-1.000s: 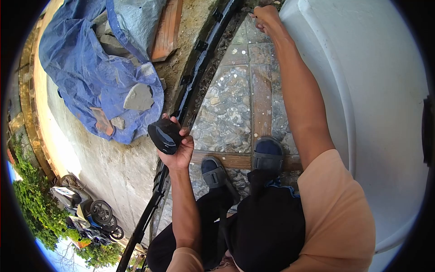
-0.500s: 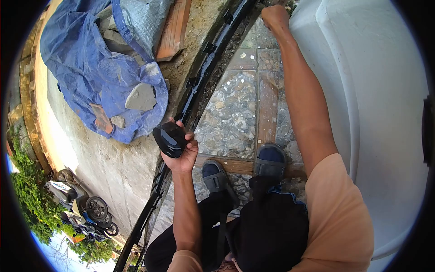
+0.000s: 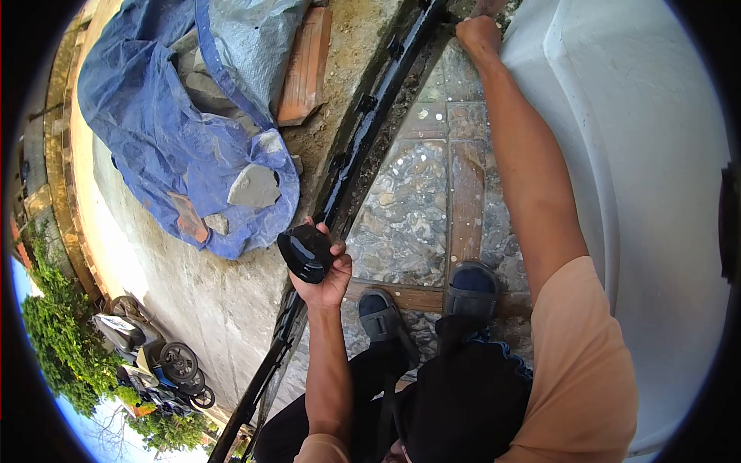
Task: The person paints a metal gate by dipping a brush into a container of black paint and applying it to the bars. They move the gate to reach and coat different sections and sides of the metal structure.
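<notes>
In the head view, my left hand (image 3: pixel 328 285) grips a small dark container (image 3: pixel 307 253) from below and the side. Glossy black material, which looks like wet paint, shows in the container. A long, shiny black rail (image 3: pixel 363 127) runs diagonally past this hand, with wet-looking streaks along it. Stretched out at the top of the view, my right hand (image 3: pixel 478 35) is closed close to the upper part of the rail. What its fingers hold is hidden.
Left of the rail lies a blue tarp sack (image 3: pixel 166 139) with broken concrete, beside an orange brick (image 3: pixel 305 69). A pale curved wall (image 3: pixel 656 193) stands at the right. Underfoot is stone-set paving (image 3: pixel 401 216). Motorbikes (image 3: pixel 154 355) are parked at lower left.
The whole view has shifted, so the sack, rail and feet appear slightly lower and farther right. My left hand still holds the container, now tipped a little differently. The right hand stays closed.
</notes>
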Available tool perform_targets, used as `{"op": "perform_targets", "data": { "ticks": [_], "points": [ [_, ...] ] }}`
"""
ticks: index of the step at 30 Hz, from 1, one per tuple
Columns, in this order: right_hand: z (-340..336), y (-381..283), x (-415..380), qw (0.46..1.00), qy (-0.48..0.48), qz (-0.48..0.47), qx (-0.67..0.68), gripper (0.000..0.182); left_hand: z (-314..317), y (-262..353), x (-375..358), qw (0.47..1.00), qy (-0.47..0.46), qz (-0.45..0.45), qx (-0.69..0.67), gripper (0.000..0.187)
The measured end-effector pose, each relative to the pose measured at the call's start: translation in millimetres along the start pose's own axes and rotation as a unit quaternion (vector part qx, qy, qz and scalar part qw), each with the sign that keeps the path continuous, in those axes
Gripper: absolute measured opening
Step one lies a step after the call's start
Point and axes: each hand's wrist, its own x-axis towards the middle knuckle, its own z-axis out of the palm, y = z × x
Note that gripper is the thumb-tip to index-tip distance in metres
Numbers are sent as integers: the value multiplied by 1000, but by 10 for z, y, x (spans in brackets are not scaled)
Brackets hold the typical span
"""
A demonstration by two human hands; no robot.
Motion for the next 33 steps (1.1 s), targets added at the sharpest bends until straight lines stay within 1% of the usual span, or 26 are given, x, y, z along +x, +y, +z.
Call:
{"op": "perform_targets", "data": {
  "ticks": [5, 8, 11, 14, 17, 20, 23, 26, 29, 32, 33],
  "points": [
    [59, 63, 103, 1000, -10, 7, 1, 42, 34, -24, 29, 1000, 3, -3, 0, 46],
    [68, 103, 97, 1000, -12, -12, 5, 42, 15, -15, 35, 1000, 5, -9, -22, 50],
    [57, 98, 128, 998, -51, -27, 6, 40, 28, -13, 19, 1000, 10, -5, -22, 50],
    [407, 218, 424, 999, -20, -41, 7, 36, 59, -9, -10, 1000, -8, -7, -3, 46],
    [425, 346, 457, 983, -3, -145, -115, 31, 45, 1, -34, 1000, -12, -4, 4, 45],
    [275, 248, 250, 996, 38, -82, -16, 30, 50, -5, -55, 1000, 7, -6, -22, 48],
    [174, 146, 117, 998, -29, -43, 34, 32, 46, -22, -71, 1000, -1, -5, -19, 48],
    [82, 67, 8, 997, -71, -20, 37, 28, 45, -43, -89, 1000, -8, -6, -22, 48],
    [31, 26, -63, 995, -98, -20, 31, 23, 89, -70, -115, 999, -38, -8, 2, 44],
    [155, 74, -59, 995, 10, -57, 75, 28, 56, -51, -148, 999, -36, -5, -1, 44],
    [180, 72, -53, 996, 5, -62, 69, 28, 45, -45, -165, 999, -38, -4, 1, 44]
  ]
}}
